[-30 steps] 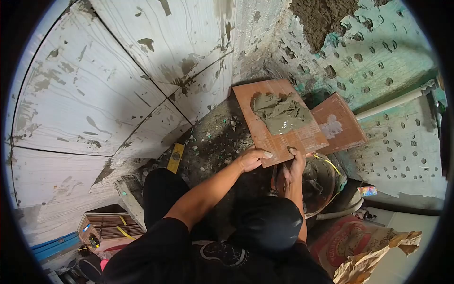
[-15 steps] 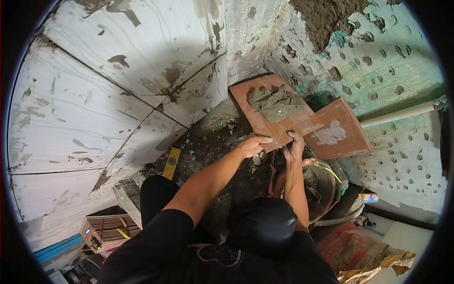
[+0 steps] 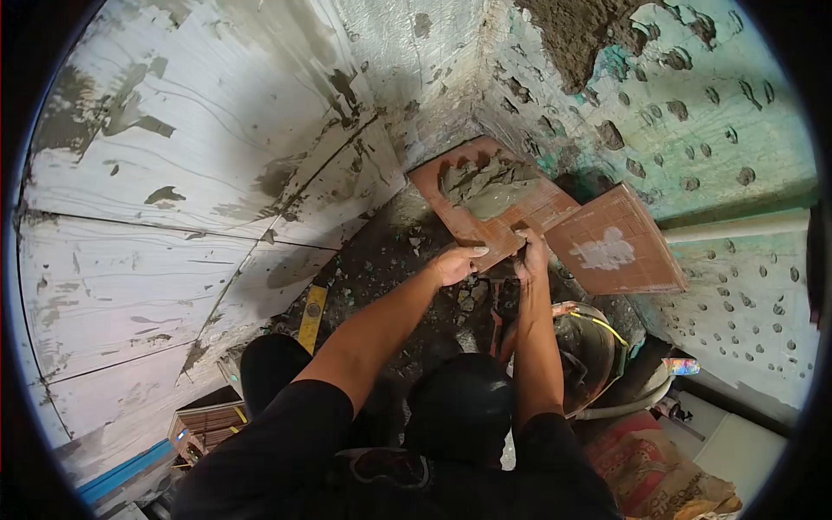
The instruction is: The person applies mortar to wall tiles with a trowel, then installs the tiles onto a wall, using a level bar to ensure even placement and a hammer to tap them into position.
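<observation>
In both hands I hold a reddish-brown tile by its near corner, its ribbed back facing up. A heap of wet grey mortar lies on the tile's far half. My left hand grips the left edge, thumb on top. On the right edge, my right hand is closed, thumb also on top. The fingers under the tile are hidden. Just to the right, another brown tile with a pale patch leans near the green wall.
White wall tiles cover the left. The green wall on the right is pitted, with a pipe along it. A bucket stands by my right forearm. A yellow level, a paper sack and rubble surround me.
My view has shifted and turned slightly. The held tile and both hands sit a little further left in the picture, with the same grip. The mortar looks unchanged.
</observation>
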Available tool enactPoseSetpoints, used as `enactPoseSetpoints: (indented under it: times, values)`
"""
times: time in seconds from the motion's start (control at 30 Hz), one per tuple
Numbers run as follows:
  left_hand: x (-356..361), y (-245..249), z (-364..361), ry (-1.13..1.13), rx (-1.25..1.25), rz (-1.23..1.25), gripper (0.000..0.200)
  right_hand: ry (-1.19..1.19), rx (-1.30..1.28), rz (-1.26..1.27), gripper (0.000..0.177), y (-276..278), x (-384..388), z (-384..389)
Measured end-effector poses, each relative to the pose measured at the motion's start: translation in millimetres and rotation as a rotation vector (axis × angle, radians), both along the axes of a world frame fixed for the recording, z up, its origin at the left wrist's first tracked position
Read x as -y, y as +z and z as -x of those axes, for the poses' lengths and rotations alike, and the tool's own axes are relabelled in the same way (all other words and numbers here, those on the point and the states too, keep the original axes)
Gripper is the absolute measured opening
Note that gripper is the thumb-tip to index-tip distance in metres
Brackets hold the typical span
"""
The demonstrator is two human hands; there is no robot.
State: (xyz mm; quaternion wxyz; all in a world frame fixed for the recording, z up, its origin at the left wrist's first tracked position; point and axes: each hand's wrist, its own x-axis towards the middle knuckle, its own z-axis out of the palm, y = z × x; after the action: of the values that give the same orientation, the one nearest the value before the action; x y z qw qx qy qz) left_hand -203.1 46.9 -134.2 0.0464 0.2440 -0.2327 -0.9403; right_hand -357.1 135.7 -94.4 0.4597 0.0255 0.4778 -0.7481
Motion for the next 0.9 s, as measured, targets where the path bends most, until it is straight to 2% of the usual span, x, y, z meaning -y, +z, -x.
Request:
enactPoseSetpoints:
  times: [0.17, 0.5, 0.6, 0.8, 0.9]
  values:
    - [-4.3, -14.5, 3.0, -0.044, -0.064, 0.065, 0.039, -0.028, -0.070, -0.005, 0.018, 7.3, 12.1, 2.0]
    - [5.8, -8.5, 2.9, -0.023, -0.042, 0.042, 0.034, -0.005, -0.065, -0.044, 0.023, 5.1, 24.2, 5.4]
    - [1.8, 0.3, 7.5, 0.038, -0.035, -0.009, 0.033, 0.013, -0.102, -0.048, 0.017, 8.4, 27.5, 8.8]
    - [5.5, -10.0, 12.8, 0.024, -0.060, -0.001, 0.037, -0.008, -0.089, -0.036, 0.023, 15.0, 34.4, 8.9]
    - [6.6, -6.2, 14.0, -0.006, -0.026, -0.001, 0.039, 0.025, -0.102, -0.060, 0.028, -3.9, 31.5, 21.0]
